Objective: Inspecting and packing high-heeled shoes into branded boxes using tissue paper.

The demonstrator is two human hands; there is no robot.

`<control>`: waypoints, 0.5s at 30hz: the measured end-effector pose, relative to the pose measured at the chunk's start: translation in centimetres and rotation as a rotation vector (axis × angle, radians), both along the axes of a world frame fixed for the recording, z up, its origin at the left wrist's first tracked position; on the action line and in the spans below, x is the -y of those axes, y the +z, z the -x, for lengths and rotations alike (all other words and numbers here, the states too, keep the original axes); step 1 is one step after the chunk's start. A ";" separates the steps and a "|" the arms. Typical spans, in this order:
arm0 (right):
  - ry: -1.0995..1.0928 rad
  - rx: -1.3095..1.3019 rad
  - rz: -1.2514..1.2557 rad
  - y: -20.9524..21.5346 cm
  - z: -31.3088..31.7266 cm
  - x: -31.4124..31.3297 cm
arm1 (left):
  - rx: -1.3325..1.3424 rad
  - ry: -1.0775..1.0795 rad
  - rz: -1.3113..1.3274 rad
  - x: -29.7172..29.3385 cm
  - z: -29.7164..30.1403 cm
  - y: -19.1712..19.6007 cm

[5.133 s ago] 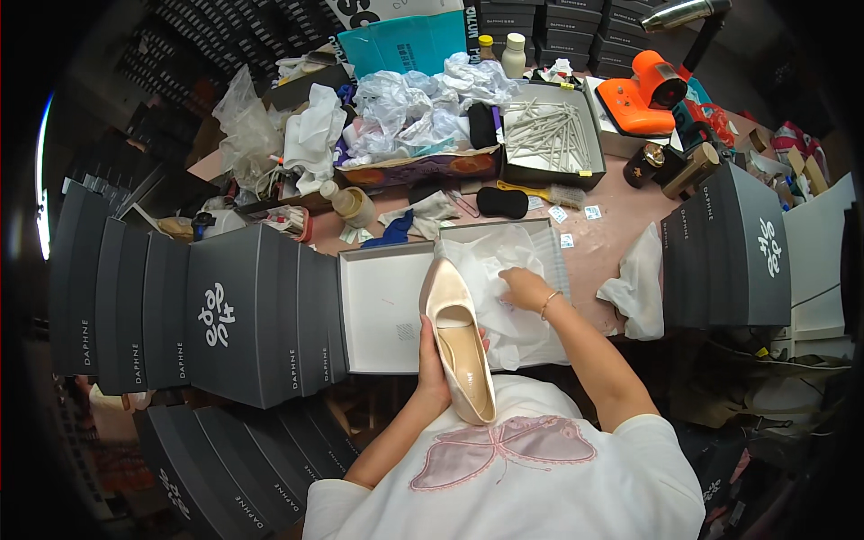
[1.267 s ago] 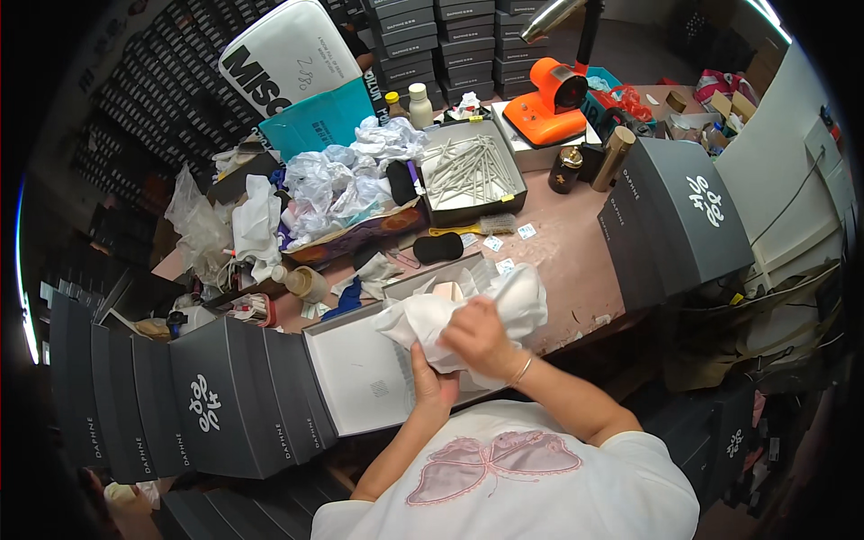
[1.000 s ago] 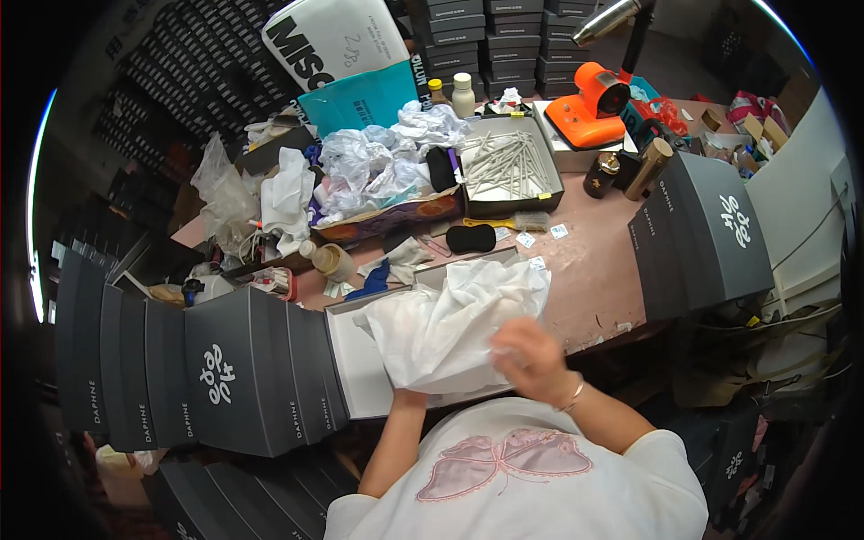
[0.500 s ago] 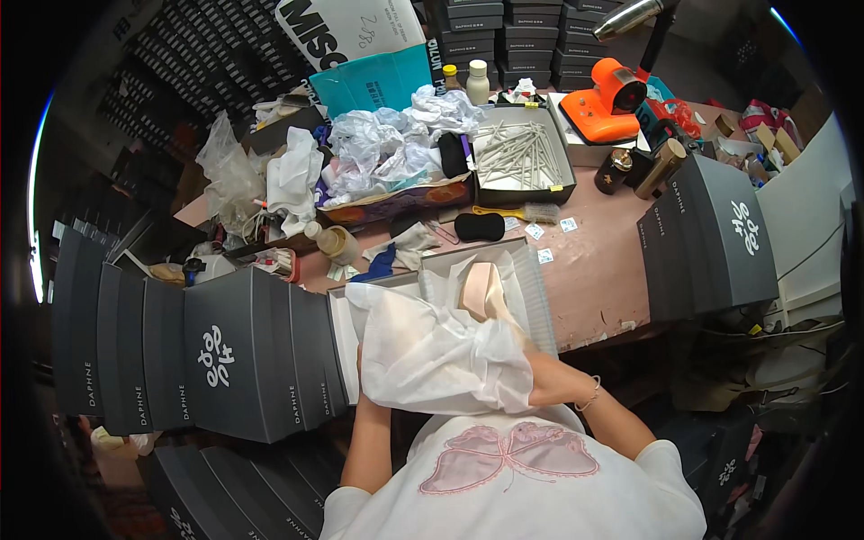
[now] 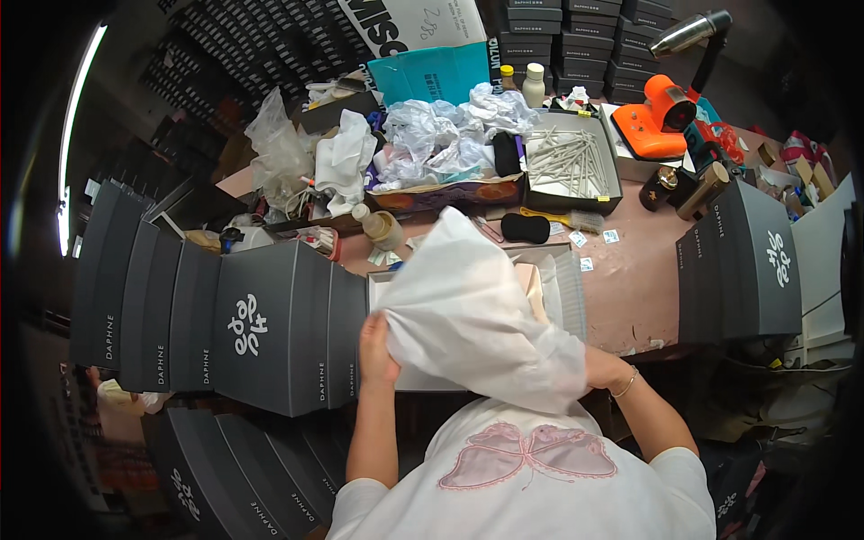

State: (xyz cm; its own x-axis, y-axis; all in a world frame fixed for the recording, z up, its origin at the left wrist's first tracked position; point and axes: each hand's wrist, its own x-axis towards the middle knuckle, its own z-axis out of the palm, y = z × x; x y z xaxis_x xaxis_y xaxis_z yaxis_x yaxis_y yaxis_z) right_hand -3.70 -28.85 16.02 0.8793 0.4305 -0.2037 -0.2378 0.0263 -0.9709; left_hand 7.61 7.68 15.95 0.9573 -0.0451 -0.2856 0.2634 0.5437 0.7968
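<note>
Pink tabletop (image 5: 634, 301) w/ row of dk-grey boxes (image 5: 261, 328) at L; open box (image 5: 571, 292) at ctr, partly covered. White paper sheet (image 5: 481, 315) raised over it. L hand (image 5: 379, 349) pinching sheet's L edge; R hand (image 5: 607, 367) at R end, fingers hidden, can't tell grip. Pale shoe (image 5: 531, 284), mostly hidden, in box.

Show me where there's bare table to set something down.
The clearest patch is the pink tabletop between the open box and the grey stack on the right, with white tags and a black jar beyond. Beyond the white paper it's crowded: bottle, brush, crumpled wrapping. Left, upright boxes stand packed together.
</note>
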 end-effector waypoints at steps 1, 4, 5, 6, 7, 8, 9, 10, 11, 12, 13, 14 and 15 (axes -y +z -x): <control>0.028 -0.085 0.024 1.1 -0.4 0.5 | -0.004 0.206 0.020 -0.2 -1.9 1.0; 0.067 -0.222 0.015 2.5 -0.5 1.0 | 0.232 0.446 0.120 -2.1 -5.3 5.7; 0.016 -0.271 0.015 2.1 -0.2 0.9 | 0.344 0.529 0.099 -1.3 -5.0 8.7; -0.047 -0.329 0.021 2.0 0.3 0.8 | 0.485 0.511 -0.026 0.4 -3.6 11.6; -0.106 -0.383 0.026 2.1 0.8 0.8 | 0.630 0.493 -0.151 1.8 -2.2 13.2; -0.164 -0.329 0.080 2.6 1.1 0.5 | 0.937 0.501 -0.566 1.9 -1.4 11.5; -0.201 -0.329 0.100 2.9 1.2 0.4 | 1.045 0.358 -1.068 1.1 -1.1 9.0; -0.233 -0.325 0.116 2.8 1.2 0.2 | 1.004 0.016 -1.351 1.8 -1.5 7.4; -0.258 -0.320 0.120 2.7 1.2 -0.2 | 0.720 -0.357 -1.497 2.4 -2.1 4.0; -0.244 -0.319 0.117 3.0 0.8 -1.0 | 0.528 -0.832 -1.836 -1.3 -1.8 -3.1; -0.244 -0.248 0.128 2.3 0.8 -1.4 | 0.502 -0.980 -1.704 -1.4 -0.5 -3.5; -0.246 -0.169 0.146 1.5 0.7 -1.9 | 0.478 -1.115 -1.567 -0.5 -0.2 -3.5; -0.238 -0.107 0.168 0.9 0.9 -2.6 | 0.400 -0.839 -1.177 1.6 0.2 -2.9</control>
State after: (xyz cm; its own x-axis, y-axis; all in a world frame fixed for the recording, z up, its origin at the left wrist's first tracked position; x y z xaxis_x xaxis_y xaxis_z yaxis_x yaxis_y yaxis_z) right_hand -4.58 -26.23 16.89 0.9209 0.1679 -0.3517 -0.3456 -0.0655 -0.9361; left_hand 7.41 6.08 13.02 0.7918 -0.5424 -0.2810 -0.1694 -0.6368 0.7522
